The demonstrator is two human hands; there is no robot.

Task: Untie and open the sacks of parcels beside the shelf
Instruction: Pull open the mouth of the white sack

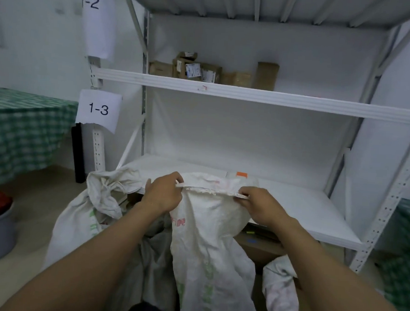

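The low shelf (293, 200) lies bare behind the sack (208, 228); a second sack (99, 196) crowds the left.

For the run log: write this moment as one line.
step: opening sack | left hand: grips rim | right hand: grips rim | sack: upright before shelf

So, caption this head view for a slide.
Left hand and right hand grip a white woven sack by its hem before a white metal shelf.

I'm holding a sack (208, 228): coarse woven plastic, matt, frayed rim. Shelf (252, 94) is looking smooth painted metal; boxes (193, 69) matt cardboard.
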